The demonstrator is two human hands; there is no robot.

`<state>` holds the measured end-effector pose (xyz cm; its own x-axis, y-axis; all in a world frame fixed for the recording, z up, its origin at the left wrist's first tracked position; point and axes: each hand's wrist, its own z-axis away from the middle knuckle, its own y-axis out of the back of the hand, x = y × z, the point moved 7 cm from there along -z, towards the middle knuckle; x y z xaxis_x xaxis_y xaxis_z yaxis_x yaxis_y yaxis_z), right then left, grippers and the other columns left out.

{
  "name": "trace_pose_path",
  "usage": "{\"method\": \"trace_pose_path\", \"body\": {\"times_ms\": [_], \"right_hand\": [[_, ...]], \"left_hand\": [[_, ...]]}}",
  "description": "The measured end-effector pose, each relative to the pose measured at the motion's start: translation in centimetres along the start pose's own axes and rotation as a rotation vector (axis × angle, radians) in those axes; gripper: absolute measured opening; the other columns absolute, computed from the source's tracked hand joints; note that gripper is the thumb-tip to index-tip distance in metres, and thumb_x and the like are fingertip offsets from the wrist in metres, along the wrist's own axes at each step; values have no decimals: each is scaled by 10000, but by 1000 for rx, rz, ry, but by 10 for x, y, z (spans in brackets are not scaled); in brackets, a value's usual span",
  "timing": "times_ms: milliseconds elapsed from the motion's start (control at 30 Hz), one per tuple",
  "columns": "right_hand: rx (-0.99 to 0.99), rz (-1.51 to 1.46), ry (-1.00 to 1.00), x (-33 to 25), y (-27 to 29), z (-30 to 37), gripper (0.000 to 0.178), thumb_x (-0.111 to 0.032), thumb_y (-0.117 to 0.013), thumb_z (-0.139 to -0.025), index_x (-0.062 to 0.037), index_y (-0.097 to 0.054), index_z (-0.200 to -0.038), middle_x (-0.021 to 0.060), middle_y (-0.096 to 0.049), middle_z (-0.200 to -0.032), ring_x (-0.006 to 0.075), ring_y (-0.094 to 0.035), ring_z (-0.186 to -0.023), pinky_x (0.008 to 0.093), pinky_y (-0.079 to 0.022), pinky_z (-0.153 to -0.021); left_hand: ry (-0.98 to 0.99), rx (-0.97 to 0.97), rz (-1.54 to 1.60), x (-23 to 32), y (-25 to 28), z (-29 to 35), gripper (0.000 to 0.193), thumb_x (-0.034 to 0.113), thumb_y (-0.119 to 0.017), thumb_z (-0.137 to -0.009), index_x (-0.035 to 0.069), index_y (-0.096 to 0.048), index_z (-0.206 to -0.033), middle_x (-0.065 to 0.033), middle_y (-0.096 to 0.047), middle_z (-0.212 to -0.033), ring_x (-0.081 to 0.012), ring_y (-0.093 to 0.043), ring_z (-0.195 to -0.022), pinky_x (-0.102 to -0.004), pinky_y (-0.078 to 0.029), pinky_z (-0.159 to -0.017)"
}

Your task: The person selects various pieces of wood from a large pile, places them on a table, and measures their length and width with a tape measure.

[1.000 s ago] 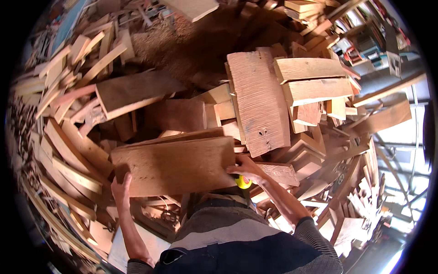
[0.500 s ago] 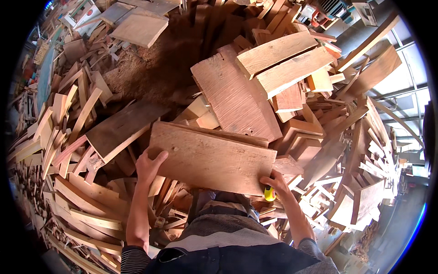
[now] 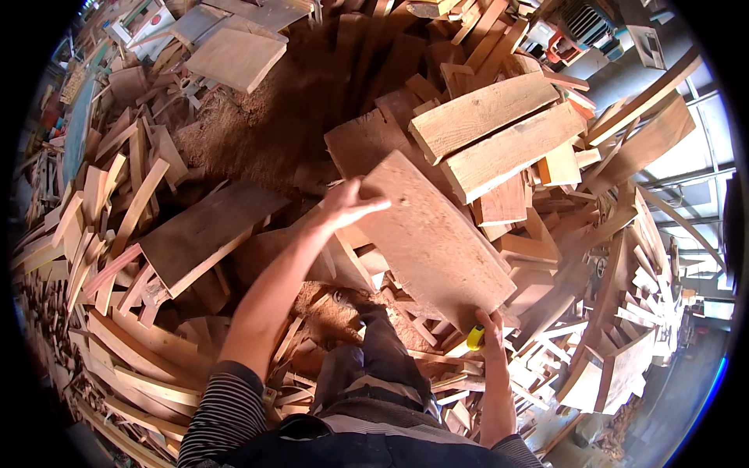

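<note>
A wide brown wooden board (image 3: 433,242) slants across the middle, above the scrap pile. My left hand (image 3: 351,204) grips its far left edge, with the thumb lying over the top face and the fingers mostly under the wood. At the near right corner, my right hand (image 3: 490,331) holds the same board. A yellow tape measure (image 3: 475,338) is in or against that right hand, by the palm. Partly covered by the held board lies another wide board (image 3: 355,144). Two pale planks (image 3: 511,152) rest side by side to its right.
A dark-faced board (image 3: 207,230) lies left of me among curved offcuts (image 3: 144,343). Sawdust (image 3: 234,129) is heaped beyond it. Stacked wood pieces (image 3: 608,359) stand to the right, and a motor-like machine (image 3: 585,27) sits at the far right.
The board has turned so its left end now points away from me and it sits farther right. My left arm has reached forward and right with it. My right hand has shifted slightly right.
</note>
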<state>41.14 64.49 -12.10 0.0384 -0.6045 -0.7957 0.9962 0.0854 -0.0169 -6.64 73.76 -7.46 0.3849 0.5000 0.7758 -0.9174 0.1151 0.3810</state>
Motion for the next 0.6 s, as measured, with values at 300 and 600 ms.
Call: {"method": "trace_pose_path", "body": {"times_ms": [300, 600], "right_hand": [[211, 395, -121, 20, 31, -14, 359, -326, -726, -922, -3, -689, -1073, 6, -582, -661, 94, -485, -436, 263, -343, -393], [101, 763, 195, -64, -70, 25, 262, -184, -722, -859, 18, -706, -1025, 70, -674, -744, 162, -637, -675, 307, -512, -644]], "left_hand": [[-250, 333, -241, -4, -35, -34, 904, 659, -774, -778, -59, -560, -1284, -238, -685, -1198, -358, -687, -1052, -427, -543, -949], [41, 609, 57, -165, -50, 185, 699, 381, -761, -854, -46, -545, -1363, -252, -618, -1311, -381, -612, -1208, -441, -490, -1020]]}}
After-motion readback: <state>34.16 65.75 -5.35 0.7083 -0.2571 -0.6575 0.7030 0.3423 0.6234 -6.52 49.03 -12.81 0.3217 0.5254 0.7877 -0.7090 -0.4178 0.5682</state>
